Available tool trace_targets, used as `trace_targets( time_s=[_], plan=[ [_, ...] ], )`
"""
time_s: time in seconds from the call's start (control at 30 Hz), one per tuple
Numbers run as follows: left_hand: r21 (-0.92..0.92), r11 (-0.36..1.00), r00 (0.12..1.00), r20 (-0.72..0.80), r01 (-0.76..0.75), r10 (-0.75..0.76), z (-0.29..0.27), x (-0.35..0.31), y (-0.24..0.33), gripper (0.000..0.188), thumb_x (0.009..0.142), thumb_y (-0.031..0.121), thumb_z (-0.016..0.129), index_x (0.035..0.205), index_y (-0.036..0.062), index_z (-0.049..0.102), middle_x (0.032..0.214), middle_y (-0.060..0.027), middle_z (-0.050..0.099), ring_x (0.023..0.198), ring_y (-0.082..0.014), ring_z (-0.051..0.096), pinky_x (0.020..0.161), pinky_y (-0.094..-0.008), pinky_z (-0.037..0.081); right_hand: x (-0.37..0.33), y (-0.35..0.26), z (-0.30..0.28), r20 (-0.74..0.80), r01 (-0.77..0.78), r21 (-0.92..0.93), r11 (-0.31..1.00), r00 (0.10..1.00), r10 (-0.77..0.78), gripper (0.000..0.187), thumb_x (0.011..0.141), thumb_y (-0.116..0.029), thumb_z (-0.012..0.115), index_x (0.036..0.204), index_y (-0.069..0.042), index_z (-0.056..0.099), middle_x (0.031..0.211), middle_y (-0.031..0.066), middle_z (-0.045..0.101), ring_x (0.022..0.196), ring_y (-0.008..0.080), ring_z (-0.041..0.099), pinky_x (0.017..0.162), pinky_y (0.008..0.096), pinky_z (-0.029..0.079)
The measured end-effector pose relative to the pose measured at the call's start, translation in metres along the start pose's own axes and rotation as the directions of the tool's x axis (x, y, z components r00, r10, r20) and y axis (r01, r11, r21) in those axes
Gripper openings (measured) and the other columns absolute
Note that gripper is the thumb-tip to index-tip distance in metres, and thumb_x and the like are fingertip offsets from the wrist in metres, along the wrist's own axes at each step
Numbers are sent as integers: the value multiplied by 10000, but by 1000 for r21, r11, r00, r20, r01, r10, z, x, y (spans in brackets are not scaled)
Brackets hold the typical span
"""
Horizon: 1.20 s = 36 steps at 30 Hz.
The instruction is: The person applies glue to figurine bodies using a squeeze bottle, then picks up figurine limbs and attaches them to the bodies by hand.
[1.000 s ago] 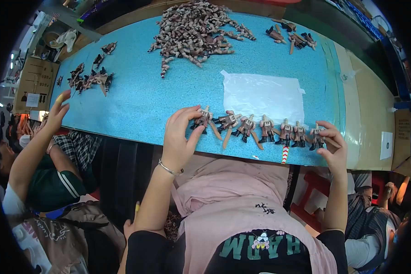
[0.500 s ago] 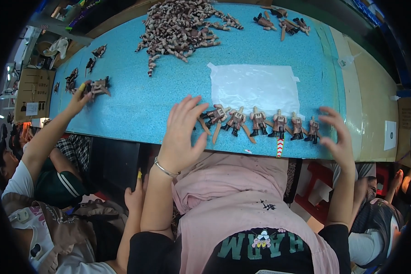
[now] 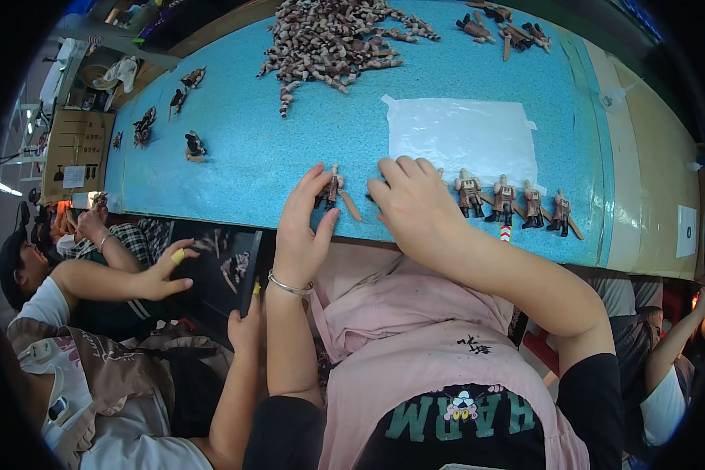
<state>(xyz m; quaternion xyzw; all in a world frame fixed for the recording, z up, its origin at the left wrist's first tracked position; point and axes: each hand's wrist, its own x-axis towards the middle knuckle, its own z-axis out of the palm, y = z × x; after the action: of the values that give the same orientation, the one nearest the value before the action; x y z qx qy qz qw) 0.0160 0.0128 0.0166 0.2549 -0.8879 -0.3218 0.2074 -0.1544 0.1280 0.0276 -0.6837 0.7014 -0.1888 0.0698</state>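
My left hand (image 3: 301,215) curves round a small figurine (image 3: 330,188) with a brown body and dark boots, its fingers and thumb on either side. Beside that figurine lies a flat tan wooden strip (image 3: 352,207). My right hand (image 3: 417,196) bends over the left end of a row of similar figurines, knuckles up and fingers curled down. Its fingertips, and most of what lies under them, are hidden. To its right several figurines stay in the row, among them one figurine (image 3: 468,193) with a pale head and black boots. A red-and-white striped tape (image 3: 505,233) marks the table edge below them.
A heap of small brown-and-cream parts (image 3: 329,47) covers the far side of the blue table (image 3: 243,157). A white sheet (image 3: 462,137) lies behind the row. On the left, a co-worker's hand (image 3: 168,270) hovers by a black bin (image 3: 211,298) with figurines. More figurines (image 3: 517,35) lie far right.
My right hand has swung from the row's right end to its left end. The leftmost figurine has shifted left with my left hand. A co-worker's hand has gone from table to bin.
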Motion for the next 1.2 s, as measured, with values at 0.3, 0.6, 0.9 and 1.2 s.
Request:
trace_targets(
  time_s=[0.3,0.6,0.9,1.2],
  plan=[
    [-75,995,997,18,-69,71,13,7,6,434,809,7,530,1242,-10,505,1351,-212,459,1173,-349,500,980,-377,392,-29,54,-65,-413,153,458,876,909,57,375,716,0,648,1076,-42,551,1197,175,510,1142,328,493,999,445,363],
    [158,976,850,-483,-152,211,45,1,-9,385,960,224,366,1046,-73,595,985,-211,639,876,-377,614,794,-418,481,-114,314,-94,-684,-429,575,697,214,697,484,759,-201,734,1119,0,481,1193,150,504,1076,234,502,910,357,398],
    [262,948,758,-577,-179,303,55,-8,-20,382,989,274,300,1031,-23,536,929,-151,635,945,-312,564,851,-395,452,-83,158,-105,-334,-355,711,607,590,736,381,925,-250,559,1172,38,526,823,55,614,842,143,566,859,313,411],
    [326,915,737,-553,-237,388,53,-9,-26,295,998,265,278,1048,36,457,882,-111,621,911,-250,526,824,-349,439,-38,16,-55,113,-187,982,21,676,728,391,788,-302,711,978,-25,510,793,32,546,643,82,484,615,204,394]
  ],
)
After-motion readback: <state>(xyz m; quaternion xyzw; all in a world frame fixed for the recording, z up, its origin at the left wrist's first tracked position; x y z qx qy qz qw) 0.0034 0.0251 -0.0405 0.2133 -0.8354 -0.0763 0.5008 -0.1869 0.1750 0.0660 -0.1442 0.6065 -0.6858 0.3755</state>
